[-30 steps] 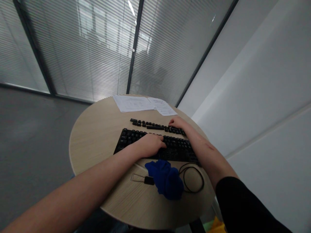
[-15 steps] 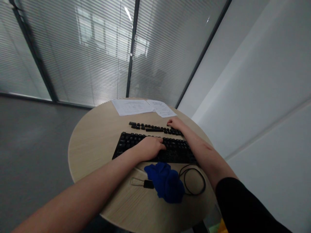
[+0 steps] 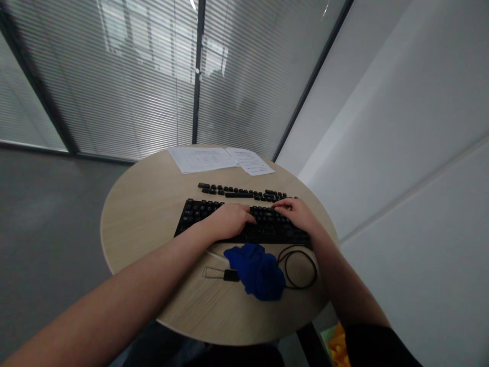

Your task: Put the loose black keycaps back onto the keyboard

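A black keyboard lies on the round wooden table, with part of its right half showing bare key positions. My left hand rests on its middle-left area, thumb and index finger stretched apart, holding nothing visible. Over the upper right part of the keyboard is my right hand, its fingertips pinched together around what looks like a small dark keycap, mostly hidden. Just beyond the keyboard, loose black keycaps stand in rows, a long space bar key among them.
Nearer me lie a crumpled blue cloth, a black-handled wire keycap puller and a looped black cable. Two printed papers sit at the table's far edge. A white wall rises on the right.
My right hand has come back from the loose keycaps to the keyboard's upper right part. My left hand stays on the keyboard. The view has shifted slightly.
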A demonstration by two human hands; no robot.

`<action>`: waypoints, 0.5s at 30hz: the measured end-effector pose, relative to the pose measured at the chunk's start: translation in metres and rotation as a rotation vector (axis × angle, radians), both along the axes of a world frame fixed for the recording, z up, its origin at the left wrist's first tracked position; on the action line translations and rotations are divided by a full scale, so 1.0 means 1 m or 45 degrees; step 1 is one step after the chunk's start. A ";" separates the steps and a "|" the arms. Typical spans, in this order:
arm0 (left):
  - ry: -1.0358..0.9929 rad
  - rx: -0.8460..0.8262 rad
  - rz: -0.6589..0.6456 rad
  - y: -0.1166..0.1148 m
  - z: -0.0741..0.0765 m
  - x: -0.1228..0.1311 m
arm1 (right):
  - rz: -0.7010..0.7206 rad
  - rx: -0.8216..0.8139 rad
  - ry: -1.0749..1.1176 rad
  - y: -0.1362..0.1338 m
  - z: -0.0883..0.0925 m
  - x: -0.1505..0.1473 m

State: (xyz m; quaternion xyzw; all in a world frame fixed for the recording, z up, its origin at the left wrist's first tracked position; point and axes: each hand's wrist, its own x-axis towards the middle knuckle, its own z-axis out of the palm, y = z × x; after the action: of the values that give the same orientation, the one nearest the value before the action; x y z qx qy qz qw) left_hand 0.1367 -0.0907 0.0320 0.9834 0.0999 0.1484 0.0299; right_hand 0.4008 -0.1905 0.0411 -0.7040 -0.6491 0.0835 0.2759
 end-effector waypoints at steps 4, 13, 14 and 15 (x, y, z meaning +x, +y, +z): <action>-0.003 0.006 0.028 0.000 -0.001 0.000 | 0.125 0.006 0.035 -0.016 -0.007 -0.021; -0.033 0.013 -0.004 0.004 -0.005 -0.001 | 0.271 -0.026 -0.128 -0.012 -0.012 -0.045; -0.032 0.009 -0.004 0.004 -0.005 -0.001 | 0.273 -0.022 -0.147 -0.012 -0.012 -0.046; -0.031 0.006 -0.002 0.004 -0.004 -0.001 | 0.281 -0.017 -0.167 -0.012 -0.011 -0.046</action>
State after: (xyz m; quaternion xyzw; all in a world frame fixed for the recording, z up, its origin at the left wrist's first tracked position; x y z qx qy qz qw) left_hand 0.1354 -0.0871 0.0277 0.9817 0.0986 0.1606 0.0289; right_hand 0.3548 -0.2027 0.0297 -0.6341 -0.7387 0.0714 0.2173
